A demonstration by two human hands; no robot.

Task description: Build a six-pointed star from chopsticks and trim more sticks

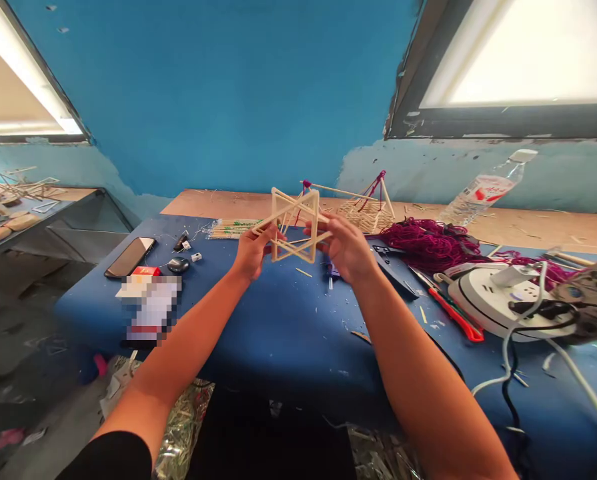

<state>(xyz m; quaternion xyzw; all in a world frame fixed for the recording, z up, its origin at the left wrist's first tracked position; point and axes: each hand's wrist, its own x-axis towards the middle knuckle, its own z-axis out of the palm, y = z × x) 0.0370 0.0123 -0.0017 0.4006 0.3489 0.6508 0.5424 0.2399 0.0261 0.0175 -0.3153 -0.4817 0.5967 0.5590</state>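
Observation:
A pale frame of joined wooden sticks (296, 249) is held up above the blue tabletop, between my two hands. My left hand (254, 253) pinches its left side with thumb and fingers. On the other side my right hand (347, 247) grips the frame's right edge, its fingertips partly hidden behind the sticks. Behind the frame stands a stick structure (373, 213) with purple yarn tied at its corners. To the left of it lies a packet of wooden sticks (233, 229) in clear wrapping.
Purple yarn (431, 243), red-handled scissors (453, 313), a white power strip (503, 300) with cables and a tilted plastic bottle (488, 190) occupy the right. A phone (131, 257) and earbud case (179, 265) lie left. Blue wall (263, 93) rises behind.

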